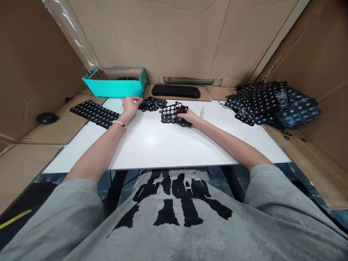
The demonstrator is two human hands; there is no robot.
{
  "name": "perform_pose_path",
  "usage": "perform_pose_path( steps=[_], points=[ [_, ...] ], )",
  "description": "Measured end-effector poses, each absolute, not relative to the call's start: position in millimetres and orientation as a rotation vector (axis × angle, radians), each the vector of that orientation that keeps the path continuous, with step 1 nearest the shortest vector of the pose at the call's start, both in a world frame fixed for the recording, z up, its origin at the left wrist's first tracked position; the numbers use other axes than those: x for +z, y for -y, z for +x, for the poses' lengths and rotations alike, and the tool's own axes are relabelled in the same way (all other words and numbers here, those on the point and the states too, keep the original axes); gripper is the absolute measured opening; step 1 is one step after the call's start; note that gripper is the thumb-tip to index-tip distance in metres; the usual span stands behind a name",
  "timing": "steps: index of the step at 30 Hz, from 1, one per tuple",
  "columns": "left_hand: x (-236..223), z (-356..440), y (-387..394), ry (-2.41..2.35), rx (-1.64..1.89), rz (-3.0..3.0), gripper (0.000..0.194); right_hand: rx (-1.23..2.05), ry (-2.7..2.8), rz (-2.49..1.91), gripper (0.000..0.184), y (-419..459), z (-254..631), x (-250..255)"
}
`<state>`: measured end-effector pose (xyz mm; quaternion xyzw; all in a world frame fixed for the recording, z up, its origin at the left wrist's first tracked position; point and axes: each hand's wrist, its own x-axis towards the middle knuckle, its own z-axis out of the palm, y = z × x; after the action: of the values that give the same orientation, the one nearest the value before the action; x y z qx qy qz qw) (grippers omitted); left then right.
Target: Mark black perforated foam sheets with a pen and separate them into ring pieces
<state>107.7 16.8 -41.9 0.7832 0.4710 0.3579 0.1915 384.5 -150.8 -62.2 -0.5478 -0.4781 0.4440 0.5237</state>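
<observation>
My right hand (187, 116) is closed on a crumpled black perforated rubber sheet (170, 114) on the white table (168, 145). My left hand (129, 106) reaches forward, its fingers pinched at the edge of a second small black perforated piece (152, 103) lying just to its right. A bead bracelet sits on my left wrist.
A teal box (115, 87) stands at the back left. A flat perforated black strip (94, 113) lies at the left table edge, another black strip (175, 90) at the back. A pile of perforated sheets (272, 103) sits at right, with loose black rings (286, 135). Cardboard walls surround the table.
</observation>
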Motion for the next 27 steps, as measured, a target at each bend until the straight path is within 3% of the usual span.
perform_pose_path(
  steps=[3,6,9,15,20,27],
  points=[
    [-32,121,8,-1.651,1.056,2.132,0.038,1.061,1.127,-1.293,0.024,150,387,-65],
    [-17,141,36,-1.44,1.045,2.339,0.032,1.082,1.133,-1.253,0.024,150,387,-66],
    [-11,163,57,-1.126,0.804,2.477,0.027,1.07,1.156,-1.228,0.025,151,385,-67],
    [-26,188,77,-0.78,0.5,2.407,0.04,1.073,1.206,-1.164,0.026,152,386,-66],
    [-31,187,75,-0.756,0.472,2.094,0.041,1.18,1.216,-1.093,0.031,155,387,-64],
    [-34,189,77,-0.826,0.567,2.03,0.023,1.155,1.233,-1.079,0.04,158,386,-61]
  ],
)
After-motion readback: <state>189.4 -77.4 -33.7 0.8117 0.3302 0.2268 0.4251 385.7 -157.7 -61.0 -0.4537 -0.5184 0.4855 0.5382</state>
